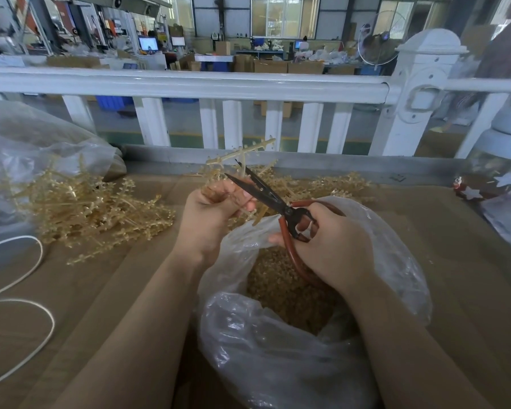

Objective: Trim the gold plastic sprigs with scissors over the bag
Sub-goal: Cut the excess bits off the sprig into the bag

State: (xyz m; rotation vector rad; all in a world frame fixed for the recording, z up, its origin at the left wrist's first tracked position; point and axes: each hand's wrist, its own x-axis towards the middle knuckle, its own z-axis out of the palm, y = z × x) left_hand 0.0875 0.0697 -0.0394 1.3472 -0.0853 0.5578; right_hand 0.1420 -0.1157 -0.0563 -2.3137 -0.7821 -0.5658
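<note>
My left hand (pixel 216 212) grips a gold plastic sprig (pixel 239 153) that sticks up and away from me. My right hand (pixel 334 246) holds scissors (pixel 266 194) with black blades and red-brown loop handles. The blades are parted around the sprig's stem just above my left fingers. Below both hands stands an open clear plastic bag (pixel 278 349), with small gold cut pieces (pixel 289 293) inside it. A loose pile of gold sprigs (pixel 92 208) lies on the table to the left, and more sprigs (pixel 322 184) lie behind the bag.
The brown table (pixel 469 290) carries a large clear bag (pixel 27 149) at far left and a white cord (pixel 27 290) at lower left. A white railing (pixel 189 84) runs along the far edge. Small star ornaments (pixel 472 190) sit at the right.
</note>
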